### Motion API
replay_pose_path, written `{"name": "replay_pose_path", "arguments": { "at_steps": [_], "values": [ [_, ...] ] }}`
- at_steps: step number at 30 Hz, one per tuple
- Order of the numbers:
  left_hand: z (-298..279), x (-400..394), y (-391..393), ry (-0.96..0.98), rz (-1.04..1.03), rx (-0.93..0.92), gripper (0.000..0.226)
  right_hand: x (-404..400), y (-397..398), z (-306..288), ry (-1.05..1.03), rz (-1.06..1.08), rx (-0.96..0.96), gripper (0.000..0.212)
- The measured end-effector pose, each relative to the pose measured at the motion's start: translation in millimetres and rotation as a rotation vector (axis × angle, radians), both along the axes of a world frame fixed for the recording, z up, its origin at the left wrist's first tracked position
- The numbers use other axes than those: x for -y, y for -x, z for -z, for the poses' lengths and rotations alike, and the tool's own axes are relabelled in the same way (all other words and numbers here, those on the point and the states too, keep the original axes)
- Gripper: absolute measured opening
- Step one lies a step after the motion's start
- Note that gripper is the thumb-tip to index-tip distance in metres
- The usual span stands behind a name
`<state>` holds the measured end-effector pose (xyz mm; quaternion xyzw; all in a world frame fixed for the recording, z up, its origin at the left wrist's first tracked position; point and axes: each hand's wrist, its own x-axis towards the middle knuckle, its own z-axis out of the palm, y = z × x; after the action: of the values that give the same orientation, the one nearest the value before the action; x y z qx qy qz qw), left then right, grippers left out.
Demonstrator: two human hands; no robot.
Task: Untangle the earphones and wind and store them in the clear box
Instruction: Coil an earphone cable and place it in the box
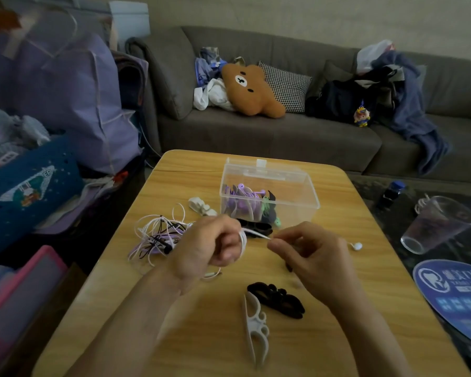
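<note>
**Both hands wind a white earphone cord above the tabletop**

The left hand (215,242) is raised over the middle of the wooden tabletop (191,336), forearm coming in from the lower left, wrist bent and the back of the hand toward the camera. Its fingers are curled into a loose fist, and the white earphone cord (244,242) is looped around them in several turns. From those loops a short length of cord runs taut to the right hand (307,254), which pinches it between thumb and forefinger; the other fingers of that hand are folded loosely below. The right forearm enters from the lower right. A white earbud (357,246) lies on the tabletop just beyond the right hand.

Left of the left hand sits a tangled pile of earphones (158,238), white, purple and black cords knotted together. The clear box (269,193) stands behind the hands with its lid open at the back; inside are purple and green wound sets. A black winder (256,227) lies just in front of the box, and a white winder (201,206) lies beside its left wall. Nearer the camera a second black winder (276,299) and a white cord winder (256,330) lie touching each other below the hands.

A tipped plastic cup (438,224) lies on the dark table to the right.
</note>
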<state>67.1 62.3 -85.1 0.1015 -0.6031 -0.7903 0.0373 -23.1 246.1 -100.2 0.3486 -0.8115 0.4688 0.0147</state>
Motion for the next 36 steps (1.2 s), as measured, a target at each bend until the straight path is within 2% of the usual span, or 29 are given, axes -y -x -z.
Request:
{"name": "replay_pose_path", "arguments": {
  "at_steps": [3,6,10,12,14,18,21,24,25,31,34,36],
  "values": [
    [-6.1,7.8,-0.8,-0.299,-0.128,-0.078,0.029,-0.1,-0.3,-0.9,-0.068,-0.034,0.090,0.039],
    [-7.3,17.6,-0.8,-0.525,-0.253,-0.139,0.026,2.6,-3.4,-1.2,-0.097,-0.046,0.075,0.037],
    [1.1,19.0,1.3,-0.591,-0.368,-0.177,0.023,13.8,-19.3,-3.6,-0.151,-0.120,0.081,0.032],
    [2.9,13.8,2.9,-0.577,-0.344,-0.202,0.025,22.1,-30.1,-1.4,-0.182,-0.177,0.081,0.026],
    [2.3,6.8,3.3,-0.439,-0.316,-0.206,0.033,28.1,-38.8,2.7,-0.184,-0.225,0.063,0.019],
    [3.1,-5.2,-1.3,0.219,-0.208,-0.234,0.040,28.4,-41.0,3.5,-0.112,-0.256,0.054,0.012],
    [8.6,-10.1,-7.4,0.421,-0.038,-0.177,0.041,23.2,-38.0,-1.7,-0.047,-0.256,0.044,0.013],
    [13.0,-14.8,-9.6,0.771,0.008,-0.157,0.038,18.0,-35.0,-7.6,0.021,-0.251,0.012,0.019],
    [13.7,-15.5,-9.0,0.826,0.023,-0.159,0.035,15.9,-33.3,-9.3,0.042,-0.238,0.009,0.019],
    [15.9,-4.8,-5.4,0.916,0.076,-0.093,0.036,1.0,-16.8,-8.7,0.043,-0.084,0.003,0.018],
    [12.6,3.4,-7.0,0.821,0.155,-0.084,0.039,1.1,-13.3,-4.7,-0.041,-0.085,0.044,0.025],
    [8.5,10.5,-8.6,0.683,0.138,-0.103,0.041,2.1,-11.0,-2.7,-0.086,-0.082,0.059,0.028]
  ]
}}
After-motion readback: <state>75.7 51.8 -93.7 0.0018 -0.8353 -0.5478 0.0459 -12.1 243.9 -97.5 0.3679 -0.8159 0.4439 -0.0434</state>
